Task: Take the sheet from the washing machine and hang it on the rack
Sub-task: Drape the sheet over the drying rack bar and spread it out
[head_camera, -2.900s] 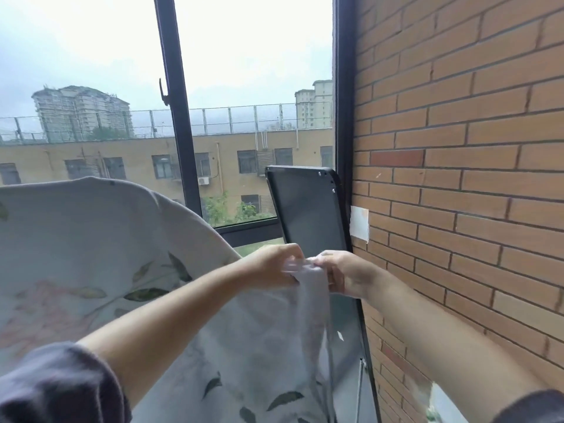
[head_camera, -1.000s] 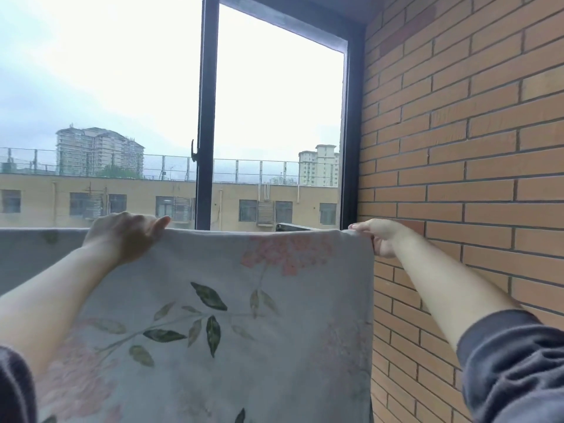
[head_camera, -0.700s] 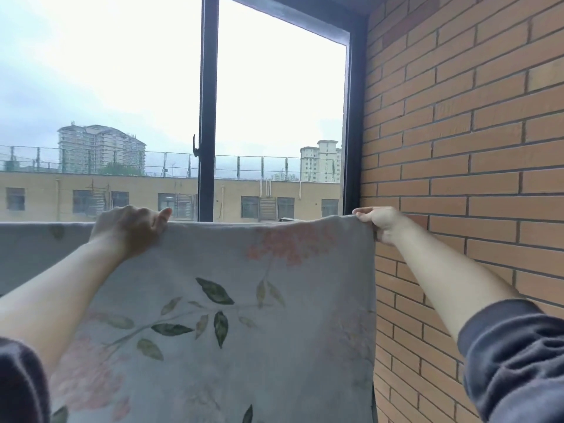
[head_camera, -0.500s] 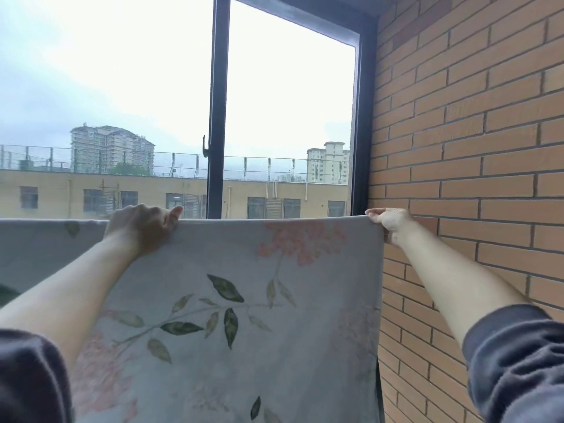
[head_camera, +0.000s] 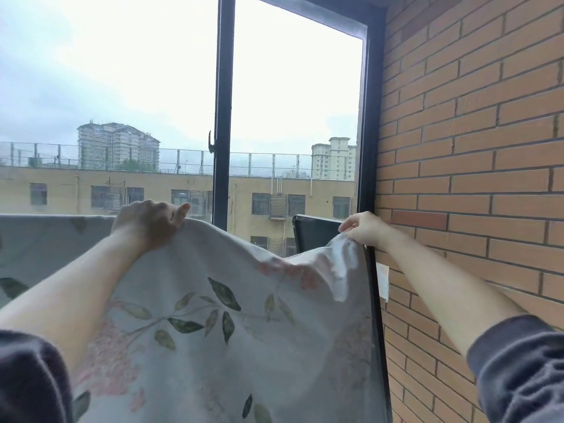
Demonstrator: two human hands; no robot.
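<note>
Head view: our left hand (head_camera: 146,224) grips the sheet (head_camera: 213,331), our right hand (head_camera: 363,228) pinches its corner; the edge, taut before, sags.

Dark panel (head_camera: 314,236) mostly behind the sheet (head_camera: 213,331), the sheet's lower part beyond the bottom edge

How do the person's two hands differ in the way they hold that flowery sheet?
The left hand clutches the top edge of the sheet in a fist, while the right hand only pinches a bunched corner with its fingertips. The left hand is in front of the window; the right hand is by the brick wall. Both hold the sheet up, and it sags between them.
</note>
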